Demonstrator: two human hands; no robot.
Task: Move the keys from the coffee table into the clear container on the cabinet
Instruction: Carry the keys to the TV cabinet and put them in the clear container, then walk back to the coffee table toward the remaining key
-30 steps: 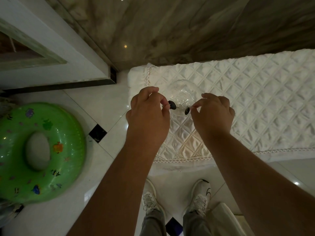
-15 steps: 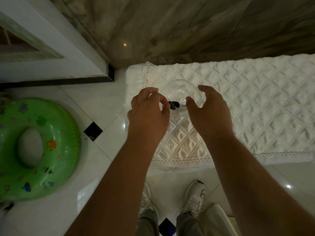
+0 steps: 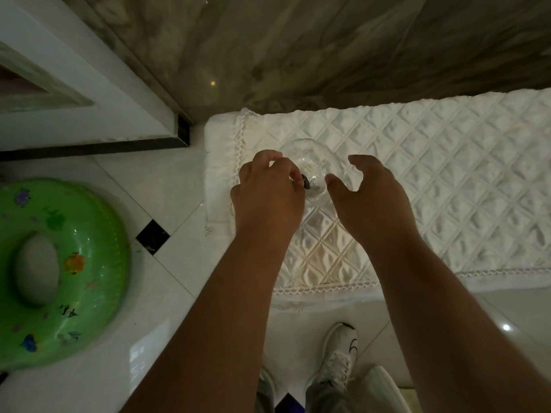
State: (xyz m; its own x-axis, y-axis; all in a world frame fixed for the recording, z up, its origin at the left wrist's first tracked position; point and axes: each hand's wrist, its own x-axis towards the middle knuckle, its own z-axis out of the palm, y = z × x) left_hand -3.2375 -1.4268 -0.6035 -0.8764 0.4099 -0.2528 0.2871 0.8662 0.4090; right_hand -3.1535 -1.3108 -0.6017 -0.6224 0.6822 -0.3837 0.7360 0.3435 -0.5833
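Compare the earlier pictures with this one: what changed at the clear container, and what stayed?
The right hand let go of its dark key and opened, fingers spread beside the clear container. The left hand keeps its grip on a dark key at the rim. The container stayed on the quilted cloth.

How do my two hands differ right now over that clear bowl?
The left hand is curled, fingers pinching a dark key head at the rim of the clear glass container. The right hand is open, fingers spread, holding nothing. Both hover beside the container over the quilted white cloth.
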